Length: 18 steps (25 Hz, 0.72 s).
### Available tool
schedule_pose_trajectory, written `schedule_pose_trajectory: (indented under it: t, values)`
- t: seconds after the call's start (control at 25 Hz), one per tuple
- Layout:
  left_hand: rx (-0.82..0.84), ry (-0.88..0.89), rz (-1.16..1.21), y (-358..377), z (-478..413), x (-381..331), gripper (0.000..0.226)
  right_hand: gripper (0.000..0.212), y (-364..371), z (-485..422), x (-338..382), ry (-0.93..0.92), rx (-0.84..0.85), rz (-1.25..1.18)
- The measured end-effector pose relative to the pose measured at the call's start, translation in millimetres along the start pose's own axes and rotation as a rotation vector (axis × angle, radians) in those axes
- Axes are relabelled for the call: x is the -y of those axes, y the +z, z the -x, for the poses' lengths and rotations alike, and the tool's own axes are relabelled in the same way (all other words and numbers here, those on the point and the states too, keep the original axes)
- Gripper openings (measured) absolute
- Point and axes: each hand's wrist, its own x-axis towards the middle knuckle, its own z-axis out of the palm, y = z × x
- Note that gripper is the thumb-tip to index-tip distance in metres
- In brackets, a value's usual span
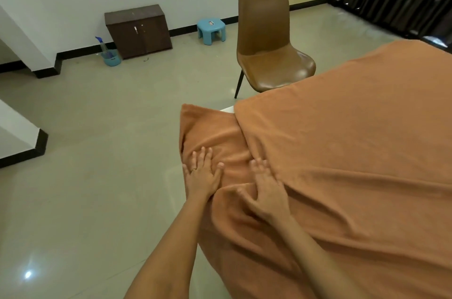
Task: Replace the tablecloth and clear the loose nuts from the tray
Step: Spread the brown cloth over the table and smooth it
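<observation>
— Orange tablecloth (342,152) is what lies closest, yes? It fills the whole lower right.

— Yes. It covers the table (227,109) almost completely; only a small white piece of the table's far-left corner shows. At the left edge the cloth hangs over and makes a loose flap, with deep folds running to the near edge.

— How do you think it will handle?

— It looks soft, thick and a little fluffy, like a towel or fleece. I judge it light, not slippery, and not fragile. It will bunch up easily, so it is better to take it at the hem or at a corner, for example the corner of the hanging flap, and not in the middle.

— And the hands?

— Both arms reach forward, bare to the elbow. The left hand (203,174) lies flat on the hanging flap, fingers spread apart, palm down, a ring on one finger. The right hand (266,188) rests on the fold just beside it, fingers also apart but a little bent, pressing into the cloth. Neither one is clamped on it.

— Is the tray with nuts visible?

— No, I cannot see it. Beyond the table there is only a brown chair (266,39).
</observation>
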Motion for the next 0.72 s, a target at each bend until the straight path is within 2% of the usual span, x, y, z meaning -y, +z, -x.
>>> schedule_pose_trajectory:
  t: [0.04,0.12,0.2,0.32,0.36,0.4,0.48,0.56,0.64,0.72]
  values:
    - [-0.034,-0.028,-0.003,1,-2,3,0.065,0.088,-1,5,-8,0.128,-0.051,0.007]
    - [-0.08,-0.05,-0.011,-1,-9,8,0.065,0.091,4,11,-17,0.233,-0.007,0.026]
    - [-0.099,-0.103,-0.046,-10,-21,17,0.063,0.092,10,6,-18,0.221,0.015,0.026]
    - [-0.011,-0.318,-0.097,-31,-37,31,0.063,0.092,15,-15,-9,0.19,0.034,0.06]
    - [-0.043,-0.348,-0.098,-37,-40,31,0.062,0.092,18,-21,-5,0.19,0.029,0.062]
    - [-0.127,-0.294,-0.095,-41,-41,25,0.061,0.092,21,-28,0,0.19,0.025,0.06]
    - [-0.252,0.019,-0.022,-44,-46,-1,0.059,0.096,27,-40,8,0.194,0.012,0.045]
    - [-0.108,0.327,0.071,-38,-48,-31,0.056,0.097,30,-48,13,0.158,-0.014,0.033]
    - [0.069,0.381,0.01,-20,-50,-46,0.06,0.089,30,-51,13,0.103,-0.064,-0.03]
    - [0.073,0.291,-0.093,-3,-55,-40,0.067,0.072,30,-48,9,0.143,-0.194,-0.075]
